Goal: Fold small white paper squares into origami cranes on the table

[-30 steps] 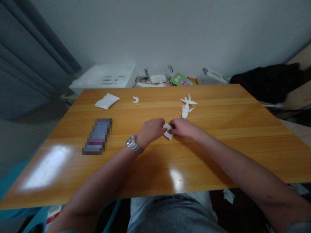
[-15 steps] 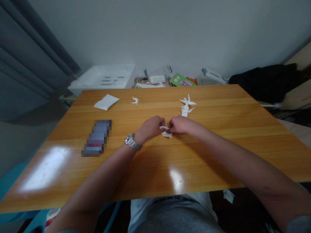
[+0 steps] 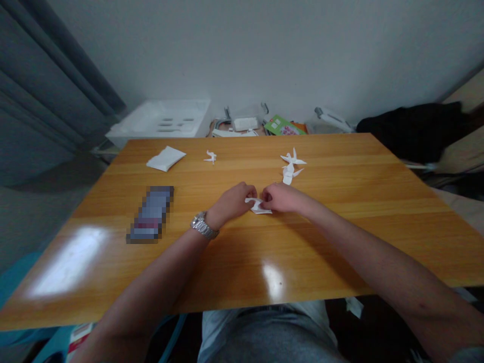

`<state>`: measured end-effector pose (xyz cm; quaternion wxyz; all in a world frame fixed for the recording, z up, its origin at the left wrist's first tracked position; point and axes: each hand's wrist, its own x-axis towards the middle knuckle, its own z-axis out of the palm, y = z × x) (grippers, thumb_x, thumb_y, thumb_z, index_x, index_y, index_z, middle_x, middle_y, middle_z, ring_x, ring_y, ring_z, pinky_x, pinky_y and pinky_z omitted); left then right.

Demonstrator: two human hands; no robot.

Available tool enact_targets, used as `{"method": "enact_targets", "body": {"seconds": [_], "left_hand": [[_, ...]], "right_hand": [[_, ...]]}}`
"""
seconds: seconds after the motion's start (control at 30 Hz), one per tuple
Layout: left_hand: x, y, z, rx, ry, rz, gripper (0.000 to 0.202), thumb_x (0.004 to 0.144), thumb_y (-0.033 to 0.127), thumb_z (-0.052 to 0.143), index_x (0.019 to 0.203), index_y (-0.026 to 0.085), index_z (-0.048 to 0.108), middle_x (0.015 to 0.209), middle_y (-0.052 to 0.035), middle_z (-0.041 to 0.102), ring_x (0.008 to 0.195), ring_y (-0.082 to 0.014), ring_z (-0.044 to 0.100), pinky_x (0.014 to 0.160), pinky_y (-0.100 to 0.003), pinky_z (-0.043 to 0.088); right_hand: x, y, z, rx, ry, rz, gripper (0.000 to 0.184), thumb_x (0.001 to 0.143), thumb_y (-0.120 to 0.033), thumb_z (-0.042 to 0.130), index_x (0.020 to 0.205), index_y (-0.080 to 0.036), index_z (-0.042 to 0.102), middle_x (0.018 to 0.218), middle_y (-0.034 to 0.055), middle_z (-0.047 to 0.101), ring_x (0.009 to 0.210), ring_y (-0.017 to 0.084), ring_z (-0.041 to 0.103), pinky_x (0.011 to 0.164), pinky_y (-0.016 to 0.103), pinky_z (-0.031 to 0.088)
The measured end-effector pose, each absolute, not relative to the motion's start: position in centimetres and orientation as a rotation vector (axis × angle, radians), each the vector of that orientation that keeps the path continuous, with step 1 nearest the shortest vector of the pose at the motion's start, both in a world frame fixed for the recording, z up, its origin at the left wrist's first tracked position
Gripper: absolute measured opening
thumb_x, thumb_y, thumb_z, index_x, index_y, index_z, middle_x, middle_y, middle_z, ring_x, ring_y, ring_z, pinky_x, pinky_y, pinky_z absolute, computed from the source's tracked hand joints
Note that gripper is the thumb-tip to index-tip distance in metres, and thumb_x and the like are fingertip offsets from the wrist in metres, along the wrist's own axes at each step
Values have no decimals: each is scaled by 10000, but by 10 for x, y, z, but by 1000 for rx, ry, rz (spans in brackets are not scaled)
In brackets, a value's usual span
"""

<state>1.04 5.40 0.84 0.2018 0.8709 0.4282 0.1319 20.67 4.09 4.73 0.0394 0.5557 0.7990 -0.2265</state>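
You have a small white paper (image 3: 257, 206) near the middle of the table (image 3: 340, 176), between your two hands. It is already creased, with one part raised off the rest; its finer folds are too small to make out. Your left hand (image 3: 239, 197) has its fingers drawn narrow on the paper's left end, seemingly pinching it. Your right hand (image 3: 279, 197) grips the right part between thumb and fingers. As far as this view shows, the piece is only partly shaped: it has no spread points like those on the paper figures (image 3: 289, 174) just beyond your right hand, which look complete. A smaller paper figure (image 3: 210, 157) stands farther off to the left, also apparently complete. Beyond it, near the far left corner, lies a flat white packet (image 3: 166, 158); nearer you on that side is a pixelated dark rectangle (image 3: 151, 214).
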Motion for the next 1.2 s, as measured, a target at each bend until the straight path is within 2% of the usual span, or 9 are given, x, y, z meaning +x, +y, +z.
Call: {"method": "enact_targets", "body": {"seconds": [0.27,0.43,0.63,0.8,0.97,1.2], "left_hand": [[12,41,15,2235,1038,590,217,969,342,537,1023,207,698,957,-31,735,857,-183,665,754,-286,469],[14,34,11,2081,1113,761,173,944,321,584,961,186,691,905,-20,739,804,-156,666,723,-264,473],[10,26,7,1746,993,765,232,918,371,639,1012,161,671,904,-49,737,785,-157,692,685,-253,550],[4,19,15,1634,908,723,254,883,358,691,1022,148,661,970,-75,731,820,-156,698,714,-260,577],[-1,15,15,1534,784,719,339,890,322,687,1164,181,546,1044,-71,695,899,-158,702,769,-276,590],[-3,9,13,1564,764,749,216,924,312,637,1068,159,587,1058,-74,656,924,-150,681,772,-263,583]], "right_hand": [[212,28,35,1954,2709,-889,152,882,-310,677,805,-180,669,814,53,745,723,170,656,609,242,408],[212,16,32,2043,2772,-1152,109,897,-295,648,900,-187,663,830,47,743,737,172,673,637,249,458],[215,1,34,1996,2722,-1547,89,878,-208,605,947,-187,657,823,42,745,670,158,689,632,256,504],[218,-7,31,1969,2689,-1820,108,870,-247,624,958,-191,652,864,48,739,708,173,713,654,275,552],[221,-9,25,1947,2670,-1953,142,878,-292,647,977,-191,649,887,49,725,724,175,714,659,288,578],[227,-7,13,1798,2667,-2166,254,888,-392,690,1018,-176,653,942,57,722,751,165,710,692,292,592]]}}
